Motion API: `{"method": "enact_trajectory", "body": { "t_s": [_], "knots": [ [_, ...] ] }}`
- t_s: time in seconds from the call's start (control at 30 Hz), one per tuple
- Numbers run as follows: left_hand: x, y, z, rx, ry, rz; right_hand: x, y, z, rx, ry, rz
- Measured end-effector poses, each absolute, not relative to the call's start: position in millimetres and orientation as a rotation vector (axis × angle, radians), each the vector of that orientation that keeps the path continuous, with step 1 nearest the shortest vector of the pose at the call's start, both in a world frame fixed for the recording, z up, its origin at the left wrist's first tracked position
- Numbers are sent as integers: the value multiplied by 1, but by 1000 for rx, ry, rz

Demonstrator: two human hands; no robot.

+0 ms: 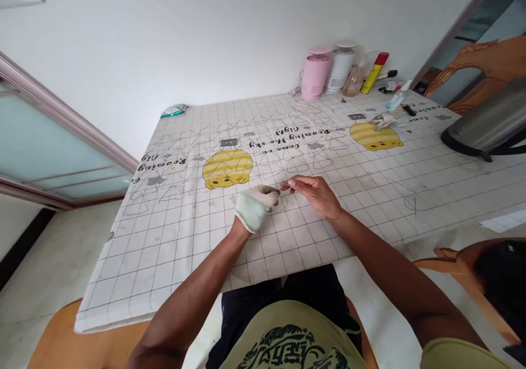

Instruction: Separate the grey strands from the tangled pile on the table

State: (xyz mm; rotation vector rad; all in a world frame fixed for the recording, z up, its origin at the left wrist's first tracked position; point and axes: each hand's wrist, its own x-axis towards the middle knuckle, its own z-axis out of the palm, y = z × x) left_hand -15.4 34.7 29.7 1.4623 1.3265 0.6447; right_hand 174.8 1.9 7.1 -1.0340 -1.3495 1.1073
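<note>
Near the middle of the frame, a small thin thing [283, 189] sat between the two hands, just above the table. It was dark and too tiny to tell what it was. The left hand [255, 206] wore a white cloth glove, and its fingers [269, 194] were closed on one end. The bare right hand [312, 195] pinched the other end with its fingertips [290, 183]. Under the hands lay a white grid tablecloth [123, 259] with yellow striped bears [227, 168]. At the upper right stood a pink bottle [314, 73] and a white bottle [340, 68].
</note>
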Motion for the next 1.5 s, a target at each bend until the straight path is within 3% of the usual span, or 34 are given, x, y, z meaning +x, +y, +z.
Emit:
{"method": "enact_trajectory", "body": {
  "t_s": [0.27, 0.6, 1.0, 1.2, 1.37, 1.5],
  "knots": [
    [-12, 31, 13, 857, 1024, 977, 152, -1, -8, -990, -1133, 1123],
    [-13, 29, 17, 934, 1057, 1017, 164, -2, -5, -917, -995, 1206],
    [-15, 36, 17, 901, 927, 1006, 157, -8, 5, -1074, -1238, 1127],
    [-20, 37, 20, 967, 847, 939, 161, -8, 11, -1255, -1357, 840],
    [-21, 31, 35, 1191, 1000, 924, 157, -11, 16, -1278, -1527, 455],
    [-24, 31, 44, 1305, 1125, 911, 154, -11, 21, -1286, -1588, 338]
  ]
}}
